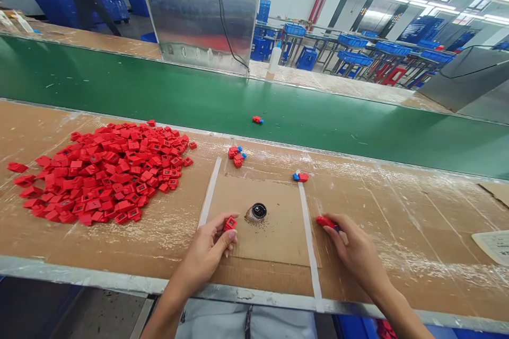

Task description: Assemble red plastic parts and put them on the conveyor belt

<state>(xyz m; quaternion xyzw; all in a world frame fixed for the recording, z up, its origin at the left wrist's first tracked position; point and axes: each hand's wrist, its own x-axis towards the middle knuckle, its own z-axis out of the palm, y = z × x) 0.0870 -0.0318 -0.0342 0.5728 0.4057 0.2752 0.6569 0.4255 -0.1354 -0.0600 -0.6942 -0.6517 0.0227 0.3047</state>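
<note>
Between my left grip (204,251) and right grip (356,246), a small jar (257,212) sits on a cardboard sheet (278,243), likely set there so both can reach it, the left pinching a red block (229,223) and the right pinching a red piece (326,221).

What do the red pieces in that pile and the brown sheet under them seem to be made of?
The red pieces look like moulded plastic: evenly coloured, slightly glossy, crisp-edged. The brown sheet looks like matte cardboard; its shiny streaks are probably tape or residue.
</note>
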